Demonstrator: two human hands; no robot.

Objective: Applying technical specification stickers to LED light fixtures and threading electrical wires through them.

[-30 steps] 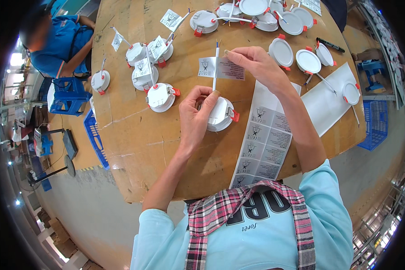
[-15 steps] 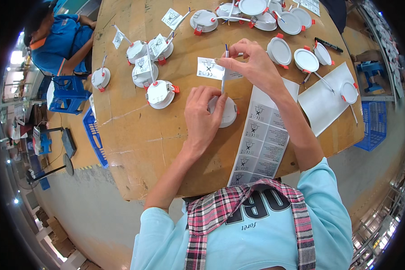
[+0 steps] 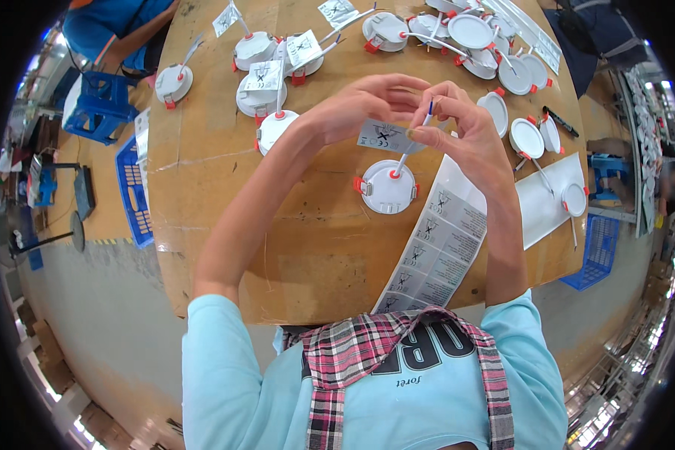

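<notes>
The round white lamp [image 3: 389,196] lies back side up on the table [image 3: 315,247] in front of me, a red-and-metal clip at either side. Its white cable [image 3: 403,161] rises from a red collar [image 3: 394,174], leaning right into my right fingers [image 3: 426,136], a blue wire end [image 3: 430,106] showing above. The silvery label [image 3: 383,136], printed black, juts left from beside the cable, partly hidden.

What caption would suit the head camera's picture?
The right hand pinches a silver label at the cable of a white lamp, left hand close by.
</notes>
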